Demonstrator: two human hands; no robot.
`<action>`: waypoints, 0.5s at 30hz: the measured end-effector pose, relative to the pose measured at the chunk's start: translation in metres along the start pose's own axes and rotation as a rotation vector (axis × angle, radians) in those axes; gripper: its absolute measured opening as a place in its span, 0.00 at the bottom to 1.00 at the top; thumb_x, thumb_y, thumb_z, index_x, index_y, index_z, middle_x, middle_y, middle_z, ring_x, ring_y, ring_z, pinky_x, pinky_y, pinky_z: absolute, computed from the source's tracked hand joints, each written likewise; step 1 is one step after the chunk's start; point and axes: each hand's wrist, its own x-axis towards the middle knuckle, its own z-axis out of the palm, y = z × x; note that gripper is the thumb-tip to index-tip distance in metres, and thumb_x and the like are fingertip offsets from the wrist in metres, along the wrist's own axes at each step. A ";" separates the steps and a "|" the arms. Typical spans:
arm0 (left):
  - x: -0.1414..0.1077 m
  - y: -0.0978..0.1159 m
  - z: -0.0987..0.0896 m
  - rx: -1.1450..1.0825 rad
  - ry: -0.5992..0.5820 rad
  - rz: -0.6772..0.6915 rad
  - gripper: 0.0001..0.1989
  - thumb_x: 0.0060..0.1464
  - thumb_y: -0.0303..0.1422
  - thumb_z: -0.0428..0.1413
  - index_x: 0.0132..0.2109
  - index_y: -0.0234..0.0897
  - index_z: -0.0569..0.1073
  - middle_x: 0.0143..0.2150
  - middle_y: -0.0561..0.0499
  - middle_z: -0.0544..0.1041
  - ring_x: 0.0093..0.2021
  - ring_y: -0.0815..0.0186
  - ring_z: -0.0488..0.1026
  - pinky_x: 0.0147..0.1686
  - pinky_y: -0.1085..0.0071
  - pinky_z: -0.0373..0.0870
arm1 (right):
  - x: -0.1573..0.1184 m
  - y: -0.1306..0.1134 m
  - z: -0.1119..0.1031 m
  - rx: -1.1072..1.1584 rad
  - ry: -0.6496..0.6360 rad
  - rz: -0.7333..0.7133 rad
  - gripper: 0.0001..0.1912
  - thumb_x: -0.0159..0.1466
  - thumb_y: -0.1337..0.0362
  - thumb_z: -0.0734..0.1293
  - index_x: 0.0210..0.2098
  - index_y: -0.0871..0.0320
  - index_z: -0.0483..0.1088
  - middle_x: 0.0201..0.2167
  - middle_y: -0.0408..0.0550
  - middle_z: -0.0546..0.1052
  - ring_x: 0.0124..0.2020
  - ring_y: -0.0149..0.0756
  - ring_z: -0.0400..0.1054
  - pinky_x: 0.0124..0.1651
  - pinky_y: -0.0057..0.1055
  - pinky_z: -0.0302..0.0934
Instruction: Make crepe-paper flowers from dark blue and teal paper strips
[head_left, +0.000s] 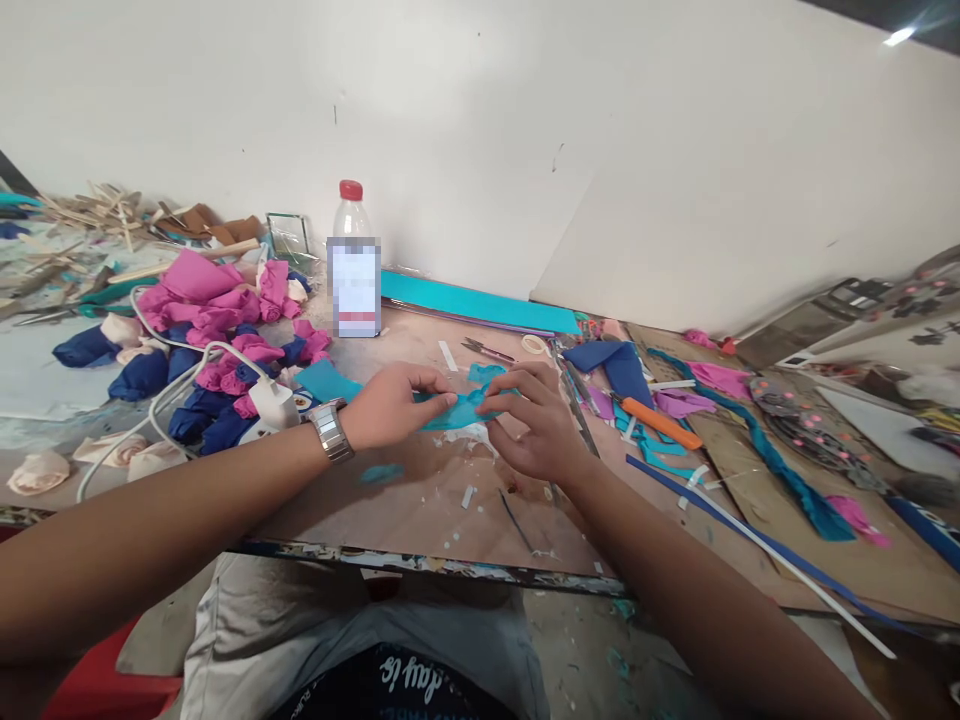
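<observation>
Clock centred on the hands, 12 toward the wall. Turquoise strip point(450, 415) sits at dial centre, just above the table point(420, 520), both hands on it. Left hand point(390, 405): thumb and index pinched together on the strip. Right hand point(536, 415): fingers bent and clamped on the other end; how firmly, cannot tell. A turquoise tail point(328, 382) shows past the left wrist between 9 and 10, probably the same piece; the join is hidden behind the hand.

Risks, all judgement. Material looks thin: uneven pull could crease or tear it. If the left thumb slips, any gathers between the hands would likely loosen. Tail could catch on the metal watch point(330, 430) if that wrist turns. White plug point(274, 402) at 9 lies near the left forearm; a backward sweep might drag it into the pink and blue bundles point(217, 325). Bottle point(354, 270) at 11, upright, could tip from a wide left reach. Small snips point(487, 350) at 12 and orange-handled tool point(661, 423) at 3: careless reach could mean a nick, if either edge is exposed; cannot tell.
</observation>
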 end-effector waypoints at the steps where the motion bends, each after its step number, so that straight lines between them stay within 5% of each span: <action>1: -0.001 -0.001 0.001 0.029 0.000 0.017 0.13 0.61 0.40 0.58 0.38 0.36 0.82 0.33 0.51 0.81 0.35 0.66 0.72 0.37 0.70 0.66 | 0.000 -0.001 0.000 -0.007 -0.023 -0.011 0.04 0.64 0.64 0.70 0.39 0.49 0.76 0.42 0.48 0.79 0.50 0.47 0.66 0.58 0.51 0.59; 6: -0.003 0.000 0.005 0.033 -0.043 -0.013 0.15 0.62 0.41 0.57 0.40 0.35 0.83 0.30 0.52 0.79 0.31 0.68 0.69 0.32 0.72 0.62 | -0.002 -0.006 0.001 -0.069 -0.043 -0.105 0.06 0.63 0.59 0.75 0.39 0.49 0.77 0.42 0.47 0.79 0.55 0.48 0.63 0.60 0.49 0.57; 15: -0.003 0.001 0.003 0.024 -0.007 -0.101 0.15 0.59 0.41 0.58 0.37 0.33 0.83 0.25 0.54 0.72 0.25 0.72 0.60 0.24 0.74 0.52 | -0.002 -0.003 0.005 -0.100 -0.004 -0.182 0.10 0.62 0.74 0.72 0.34 0.51 0.73 0.37 0.44 0.79 0.50 0.45 0.62 0.55 0.47 0.59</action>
